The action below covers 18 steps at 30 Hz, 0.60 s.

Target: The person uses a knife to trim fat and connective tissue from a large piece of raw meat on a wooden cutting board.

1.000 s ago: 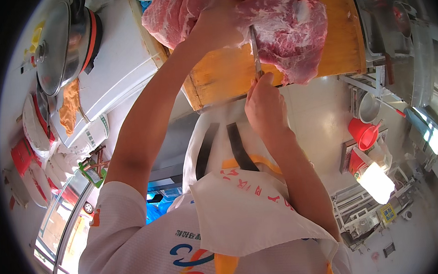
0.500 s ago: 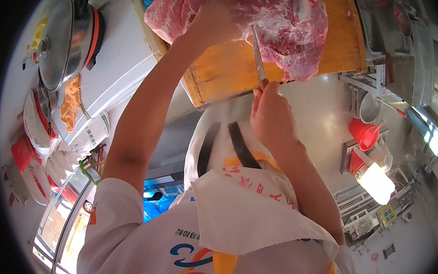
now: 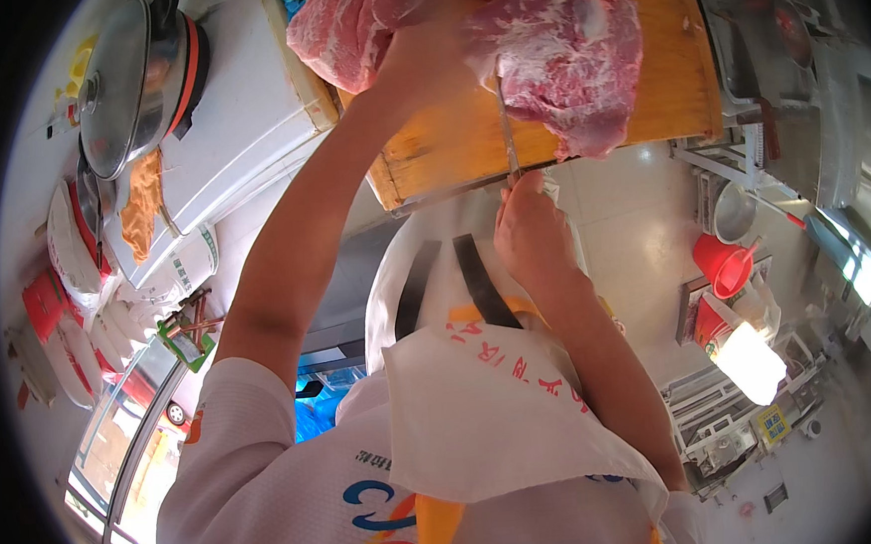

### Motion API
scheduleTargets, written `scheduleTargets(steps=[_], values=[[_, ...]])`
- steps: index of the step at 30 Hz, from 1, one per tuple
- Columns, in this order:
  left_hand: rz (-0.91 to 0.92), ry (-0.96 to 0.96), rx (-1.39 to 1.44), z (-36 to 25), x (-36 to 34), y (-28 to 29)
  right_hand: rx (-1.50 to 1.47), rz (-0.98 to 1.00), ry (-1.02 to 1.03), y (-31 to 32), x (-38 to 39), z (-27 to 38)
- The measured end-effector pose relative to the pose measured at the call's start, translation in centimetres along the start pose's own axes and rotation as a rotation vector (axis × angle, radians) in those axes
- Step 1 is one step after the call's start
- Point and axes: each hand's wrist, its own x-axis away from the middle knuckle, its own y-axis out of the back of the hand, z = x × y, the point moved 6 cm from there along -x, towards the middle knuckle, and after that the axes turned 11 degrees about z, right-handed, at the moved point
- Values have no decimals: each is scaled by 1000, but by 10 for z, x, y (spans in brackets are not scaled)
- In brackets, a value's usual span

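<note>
A large slab of raw pink meat (image 3: 572,64) with white fat lies on a wooden cutting board (image 3: 447,142). Another raw piece of meat (image 3: 341,33) is to its left. My left hand (image 3: 432,58) reaches in against the meat, between the two parts; its fingers are smeared by motion, so their grip does not show. In my closed right hand (image 3: 533,228), near the board's front edge, is the handle of a knife (image 3: 509,133). The narrow blade points away from me, and its tip meets the left side of the slab.
To the left, a lidded pan (image 3: 117,92) and a brown cloth (image 3: 142,205) are on a white counter (image 3: 236,115). Metal trays (image 3: 742,64) stand right of the board. Red buckets (image 3: 724,264) and a metal pot (image 3: 734,212) sit lower at the right.
The knife and my right hand have drawn back slightly toward me. The slab has shifted a little to the left. My left hand stays at the meat, still blurred.
</note>
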Motion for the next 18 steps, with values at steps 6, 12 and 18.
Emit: scheduleTargets(steps=[6,12,18], values=[[-128,-245,-274,-20,2,34,-141,77,-60,31,25,11],[63,145,336,39,-1,-12,-266,-144,189,76,13,4],[-244,569,1561,51,51,-98,105,-120,240,134,-9,-3]])
